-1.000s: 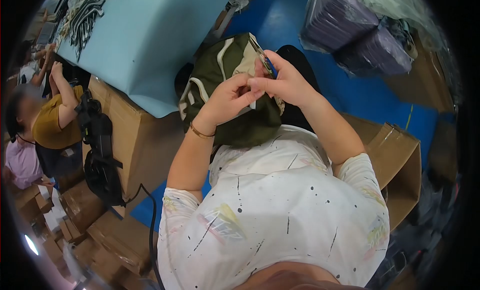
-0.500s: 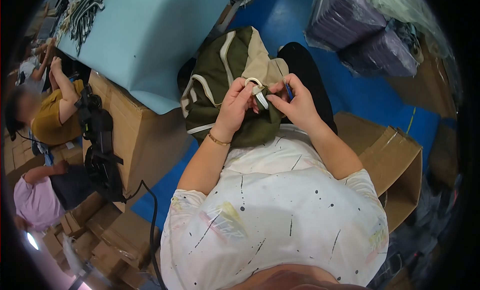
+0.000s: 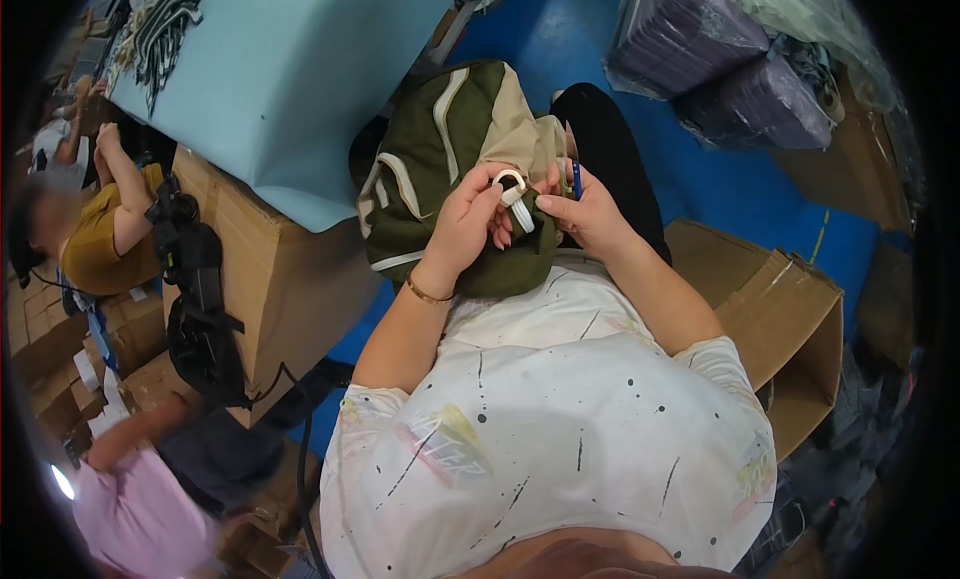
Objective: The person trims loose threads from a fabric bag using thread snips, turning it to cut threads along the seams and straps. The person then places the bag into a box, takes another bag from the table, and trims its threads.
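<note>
A dark green and beige fabric bag (image 3: 470,119) with white trim lies across my lap. My left hand (image 3: 466,224) pinches a cream-coloured ring (image 3: 508,177) at the bag's near end. A short white strap (image 3: 521,215) hangs below that ring, between my two hands. In my right hand (image 3: 592,215) are blue-handled snips (image 3: 577,179), their pointed blade facing away from me. The thumb and fingertips of that hand also touch the green fabric beside the strap.
A light blue covered table (image 3: 290,79) stands ahead to the left, above a cardboard box (image 3: 260,269). Wrapped purple bundles (image 3: 690,29) lie ahead right; an open carton (image 3: 770,309) sits beside me. A person in mustard (image 3: 120,229) and one in pink (image 3: 145,514) are at left.
The snips' blade has come into sight above my right hand. My left hand still grips the ring, now turned slightly. The person in pink has moved nearer along the left side.
</note>
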### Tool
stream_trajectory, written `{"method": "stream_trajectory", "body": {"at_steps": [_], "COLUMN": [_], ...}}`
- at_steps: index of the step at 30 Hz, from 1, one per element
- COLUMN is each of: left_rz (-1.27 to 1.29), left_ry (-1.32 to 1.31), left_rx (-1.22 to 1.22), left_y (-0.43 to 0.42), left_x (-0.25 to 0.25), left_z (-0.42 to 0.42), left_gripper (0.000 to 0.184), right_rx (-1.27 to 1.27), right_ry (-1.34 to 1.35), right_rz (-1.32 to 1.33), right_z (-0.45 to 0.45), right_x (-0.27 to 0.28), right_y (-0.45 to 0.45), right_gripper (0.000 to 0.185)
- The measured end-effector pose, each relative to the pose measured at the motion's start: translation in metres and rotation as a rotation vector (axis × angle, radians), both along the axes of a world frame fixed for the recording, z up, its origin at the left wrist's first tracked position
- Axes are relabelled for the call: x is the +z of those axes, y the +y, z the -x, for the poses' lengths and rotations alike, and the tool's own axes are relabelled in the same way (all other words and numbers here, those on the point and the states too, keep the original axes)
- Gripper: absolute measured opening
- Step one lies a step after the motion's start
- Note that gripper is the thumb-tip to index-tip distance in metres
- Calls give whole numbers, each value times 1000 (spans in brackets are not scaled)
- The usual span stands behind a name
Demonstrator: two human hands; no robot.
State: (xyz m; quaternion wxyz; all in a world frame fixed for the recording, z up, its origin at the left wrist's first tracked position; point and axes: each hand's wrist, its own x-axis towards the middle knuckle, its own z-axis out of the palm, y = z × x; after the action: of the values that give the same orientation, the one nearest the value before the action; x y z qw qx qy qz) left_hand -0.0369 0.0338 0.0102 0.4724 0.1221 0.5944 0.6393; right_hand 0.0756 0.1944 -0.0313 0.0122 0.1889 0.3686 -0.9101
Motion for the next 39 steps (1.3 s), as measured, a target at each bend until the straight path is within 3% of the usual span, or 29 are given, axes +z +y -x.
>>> {"method": "stream_trajectory", "body": {"at_steps": [5, 14, 17, 20, 26, 29, 35, 39], "left_rz": [93, 19, 51, 60, 121, 96, 93, 94], "left_ry": [262, -156, -24, 347, 780, 625, 690, 534], "left_rx": [-49, 164, 192, 187, 160, 166, 160, 143], "left_y": [6, 10, 13, 15, 15, 16, 17, 16], "left_x": [6, -9, -1, -6, -7, -2, -7, -2], "left_z": [-4, -9, -16, -26, -35, -36, -36, -34], "left_gripper": [22, 26, 26, 25, 22, 22, 22, 24], "right_rx": [30, 24, 54, 102, 100, 107, 114, 90], "right_ry": [-1, -12, -25, -30, 3, 3, -56, -102], "right_rz": [106, -147, -160, -142, -212, -154, -141, -125], "right_z": [0, -2, -1, -3, -4, -4, -3, -1], "right_x": [-4, 2, 11, 14, 17, 18, 18, 15], "right_y": [1, -2, 2, 9, 7, 7, 5, 2], "right_gripper": [26, 24, 24, 22, 19, 17, 11, 7]}}
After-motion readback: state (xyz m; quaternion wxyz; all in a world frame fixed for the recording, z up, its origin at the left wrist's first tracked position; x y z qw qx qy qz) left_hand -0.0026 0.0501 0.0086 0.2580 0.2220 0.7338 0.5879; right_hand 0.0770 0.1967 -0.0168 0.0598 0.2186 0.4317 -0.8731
